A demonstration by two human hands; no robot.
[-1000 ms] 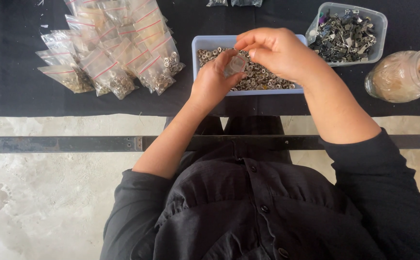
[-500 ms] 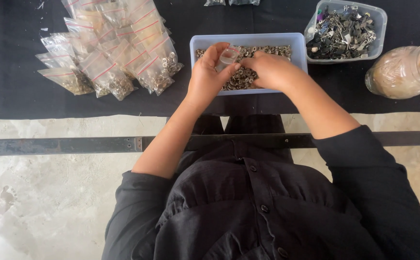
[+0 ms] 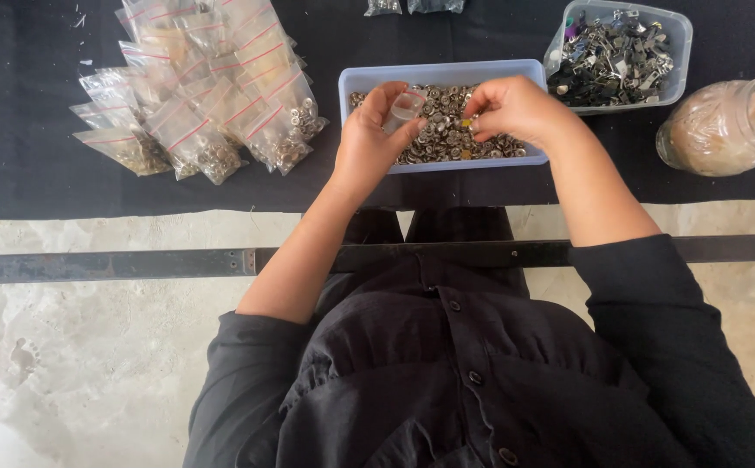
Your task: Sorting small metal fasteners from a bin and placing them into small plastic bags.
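— While both hands are hovering over the blue tray (image 3: 356, 82), what is the left hand (image 3: 369, 143) gripping?

— It is clasping a small clear bag (image 3: 405, 108) between thumb and fingers, mouth tilted toward the right hand (image 3: 516, 108). That hand is pinching something tiny at its fingertips (image 3: 474, 124), just above the heap of metal snaps (image 3: 442, 130) filling the tray; I cannot tell what.

— And around them?

— Filled zip bags (image 3: 213, 95) are lying in a pile well off to the left hand's outer side. A clear tub of dark metal clips (image 3: 615, 52) is sitting just beyond the right hand, with a glass jar (image 3: 724, 126) further out.
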